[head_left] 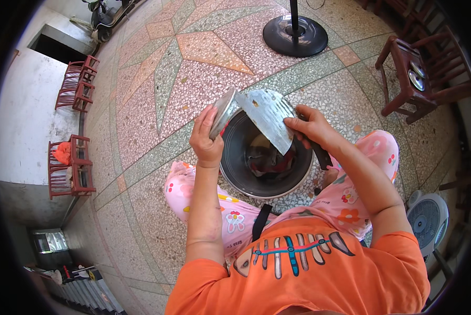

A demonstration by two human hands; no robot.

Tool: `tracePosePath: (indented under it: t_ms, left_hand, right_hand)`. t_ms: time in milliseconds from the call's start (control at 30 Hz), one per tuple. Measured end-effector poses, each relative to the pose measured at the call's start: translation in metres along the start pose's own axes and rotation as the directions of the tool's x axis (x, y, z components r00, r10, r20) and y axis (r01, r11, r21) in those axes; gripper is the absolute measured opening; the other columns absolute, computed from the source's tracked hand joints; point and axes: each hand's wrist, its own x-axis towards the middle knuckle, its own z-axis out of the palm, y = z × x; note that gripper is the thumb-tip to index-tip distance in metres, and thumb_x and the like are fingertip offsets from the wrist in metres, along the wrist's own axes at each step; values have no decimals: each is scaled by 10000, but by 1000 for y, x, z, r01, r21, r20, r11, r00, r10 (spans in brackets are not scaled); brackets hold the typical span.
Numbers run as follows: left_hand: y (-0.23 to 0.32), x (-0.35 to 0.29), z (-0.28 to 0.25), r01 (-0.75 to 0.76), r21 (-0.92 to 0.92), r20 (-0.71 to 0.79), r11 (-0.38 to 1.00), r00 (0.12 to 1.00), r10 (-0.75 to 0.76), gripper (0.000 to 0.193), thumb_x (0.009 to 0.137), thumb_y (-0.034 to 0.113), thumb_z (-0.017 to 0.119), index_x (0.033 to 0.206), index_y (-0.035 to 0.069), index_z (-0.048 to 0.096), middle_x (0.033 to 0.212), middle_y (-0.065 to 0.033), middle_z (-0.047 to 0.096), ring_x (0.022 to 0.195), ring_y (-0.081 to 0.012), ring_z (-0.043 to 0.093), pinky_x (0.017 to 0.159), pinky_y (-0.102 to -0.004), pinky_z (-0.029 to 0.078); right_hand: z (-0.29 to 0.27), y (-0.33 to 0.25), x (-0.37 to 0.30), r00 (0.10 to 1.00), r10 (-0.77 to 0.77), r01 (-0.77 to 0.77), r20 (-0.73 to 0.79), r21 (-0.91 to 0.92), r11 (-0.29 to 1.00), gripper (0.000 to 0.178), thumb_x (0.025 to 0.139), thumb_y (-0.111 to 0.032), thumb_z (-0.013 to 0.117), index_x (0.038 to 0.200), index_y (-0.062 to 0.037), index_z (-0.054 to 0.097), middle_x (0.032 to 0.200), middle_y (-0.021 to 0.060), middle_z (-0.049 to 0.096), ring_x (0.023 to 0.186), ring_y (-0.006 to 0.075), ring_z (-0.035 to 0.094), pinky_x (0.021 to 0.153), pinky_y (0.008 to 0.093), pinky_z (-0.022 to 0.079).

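Note:
My left hand is raised over the left rim of a dark round bucket, its fingers closed on a flat grey disc seen nearly edge-on; its kind is unclear. In my right hand is a broad cleaver-like knife with a curved back and brown spots on its wet-looking metal. Its dark handle sticks out below my fingers. The blade slants over the bucket, its upper left corner close to the disc; I cannot tell whether they touch. Dark and reddish shapes, perhaps reflections, show inside the bucket.
The bucket stands on the patterned stone floor between my knees. Ahead is a black round stand base. A wooden chair holding shiny round items stands at right, above a fan. Wooden chairs line the left wall.

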Motion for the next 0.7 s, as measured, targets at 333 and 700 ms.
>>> tracePosePath:
  t_ms: [333, 700]
  left_hand:
    - [0, -2, 4, 33, -27, -8, 999, 999, -34, 536, 644, -168, 534, 1127, 42, 636, 1111, -151, 638, 993, -315, 635, 880, -355, 509]
    - [-1, -4, 4, 62, -28, 1, 998, 998, -62, 508, 658, -148, 566, 1124, 41, 636, 1104, -150, 640, 1006, -312, 631, 887, -355, 504]
  right_hand:
    - [4, -2, -4, 999, -29, 29, 22, -19, 999, 281, 874, -284, 669, 946, -35, 561, 618, 2, 517, 436, 78, 478, 369, 227, 358]
    - [6, 1, -5, 999, -34, 36, 40, -61, 997, 343, 861, -307, 680, 1007, -18, 566, 626, -6, 512, 442, 74, 483, 378, 216, 365]
